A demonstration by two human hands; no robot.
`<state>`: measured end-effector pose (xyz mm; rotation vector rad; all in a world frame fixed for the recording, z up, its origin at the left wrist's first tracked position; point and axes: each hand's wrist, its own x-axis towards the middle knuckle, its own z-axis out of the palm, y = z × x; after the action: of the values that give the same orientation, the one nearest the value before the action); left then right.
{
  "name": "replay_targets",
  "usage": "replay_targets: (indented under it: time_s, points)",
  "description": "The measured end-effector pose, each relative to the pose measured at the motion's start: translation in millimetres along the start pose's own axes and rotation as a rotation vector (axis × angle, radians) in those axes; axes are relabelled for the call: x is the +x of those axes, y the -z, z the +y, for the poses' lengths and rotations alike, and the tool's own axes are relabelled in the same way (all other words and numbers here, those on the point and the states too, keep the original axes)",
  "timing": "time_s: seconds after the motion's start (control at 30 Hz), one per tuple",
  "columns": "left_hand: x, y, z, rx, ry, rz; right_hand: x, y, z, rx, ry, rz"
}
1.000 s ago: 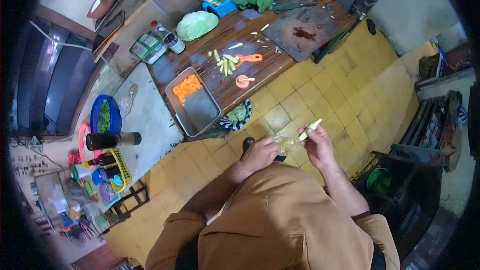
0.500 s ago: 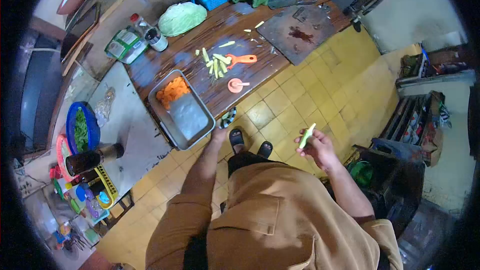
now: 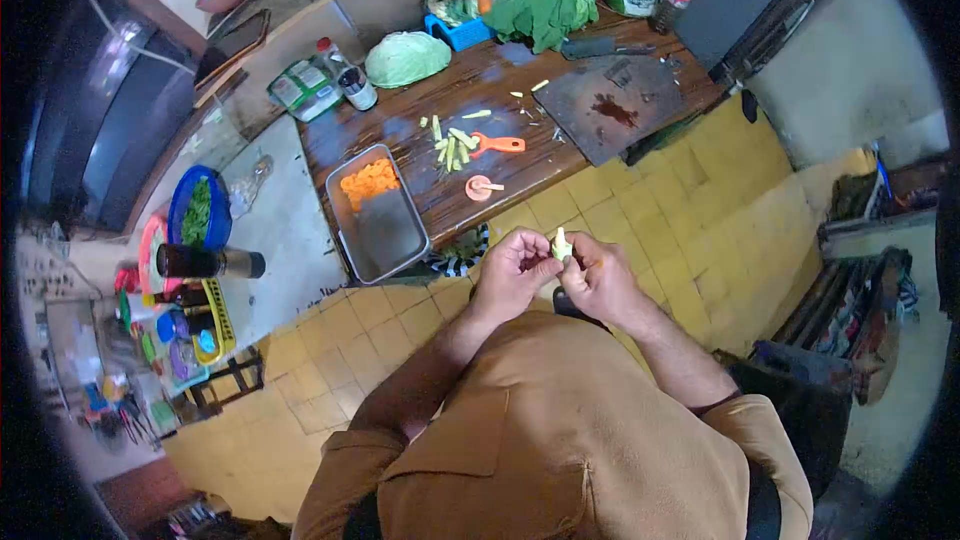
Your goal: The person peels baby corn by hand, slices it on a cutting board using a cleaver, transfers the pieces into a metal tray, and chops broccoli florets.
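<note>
In front of my body, my left hand (image 3: 517,275) and my right hand (image 3: 598,285) meet around a small pale yellow-green baby corn (image 3: 562,245). Fingers of both hands are closed in a pinch on it, and its lower part is hidden by them. Beyond, on the brown wooden table, lies a loose pile of similar pale pieces (image 3: 455,148). An orange-handled peeler (image 3: 500,144) lies against that pile. Closer to the table edge is a small pink-orange round object with a handle (image 3: 482,188). A metal tray (image 3: 413,240) to the left holds sliced carrots (image 3: 368,183).
A dark cutting board (image 3: 570,125) lies on the right of the table, with a cleaver (image 3: 590,47) behind it. Half a cabbage (image 3: 408,60), bottles (image 3: 350,80) and leafy greens (image 3: 540,15) line the back. A blue basin (image 3: 178,210) of greens stands left.
My left hand has come up from beside the tray to the baby corn. My right hand has brought it left to the middle. The view has shifted slightly.
</note>
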<state>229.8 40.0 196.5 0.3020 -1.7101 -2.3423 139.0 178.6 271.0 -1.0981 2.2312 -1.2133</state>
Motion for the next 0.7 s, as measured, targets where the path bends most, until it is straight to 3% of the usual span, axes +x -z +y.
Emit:
replay_targets:
  time_s: [0.2,0.33,0.4,0.47,0.53,0.57,0.6,0.7]
  points:
    - [1.0,-87.9,-2.6,0.016,-0.216,0.219,-13.6,54.3,27.5,-0.094,0.258,0.051]
    - [4.1,-124.0,-12.5,0.111,-0.206,0.317,-27.7,76.8,31.2,-0.018,0.224,0.145]
    - [9.4,-144.2,-15.9,0.064,-0.316,0.336,-31.9,76.3,48.5,-0.042,0.245,0.145]
    - [12.6,-163.3,-13.4,0.103,-0.355,0.413,-34.2,72.1,62.0,-0.004,0.309,0.294]
    - [17.8,-167.0,-10.6,0.486,-0.409,0.476,-36.2,69.6,70.4,0.062,0.281,0.286]
    - [19.5,-166.9,-15.7,0.407,-0.267,0.474,-34.0,70.1,72.0,0.087,0.243,0.310]
    - [23.9,-165.4,-21.6,0.057,-0.150,0.407,-33.0,69.0,73.7,0.112,0.206,0.334]
    - [27.1,-162.1,-28.8,-0.060,-0.209,0.378,-33.7,64.9,86.9,0.199,0.184,0.258]
